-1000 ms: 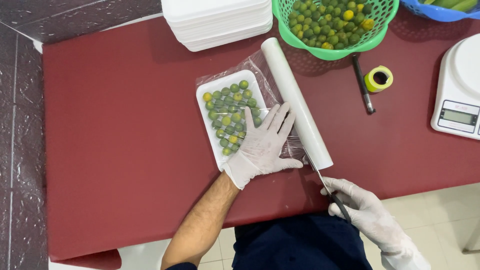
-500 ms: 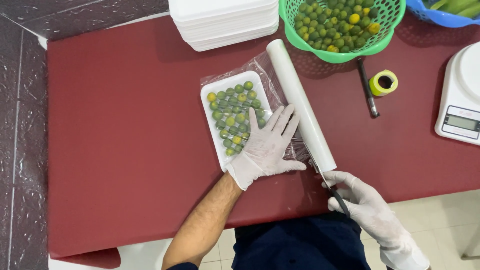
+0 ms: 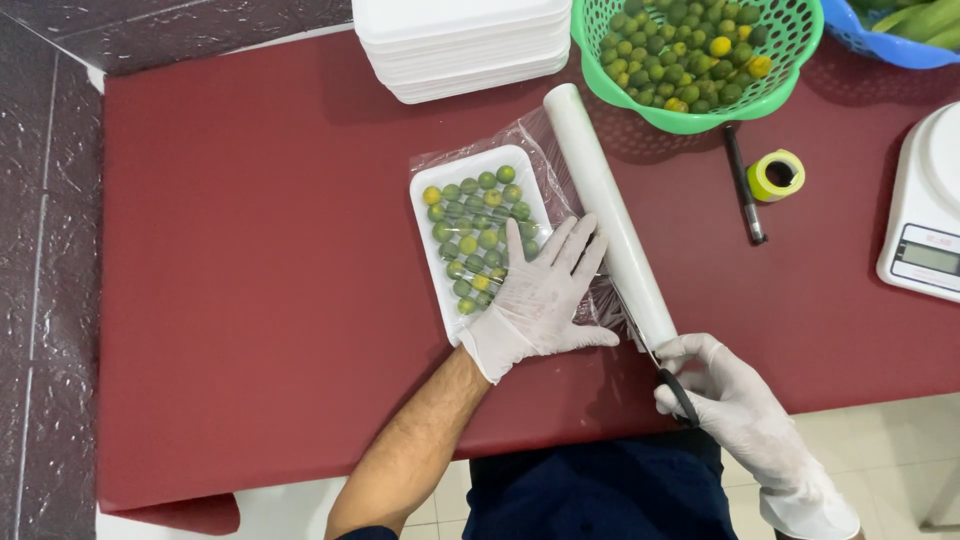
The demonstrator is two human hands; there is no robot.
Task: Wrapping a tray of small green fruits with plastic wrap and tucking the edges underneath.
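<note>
- The left hand, in a white glove, lies flat with its fingers spread wide; its grip encloses nothing, the palm pressing down on the clear film stretched over the white tray of small green fruit.
- The tray sits on the dark red surface, just left of the roll of cling film, which lies at a slant; the left fingertips reach up against the roll.
- The right hand, also gloved, has its grip curled tight around the black handles of scissors at the near end of the roll.
- Farther back stand a green basket of fruit, stacked white trays, a black pen, a yellow tape roll and a white scale.
</note>
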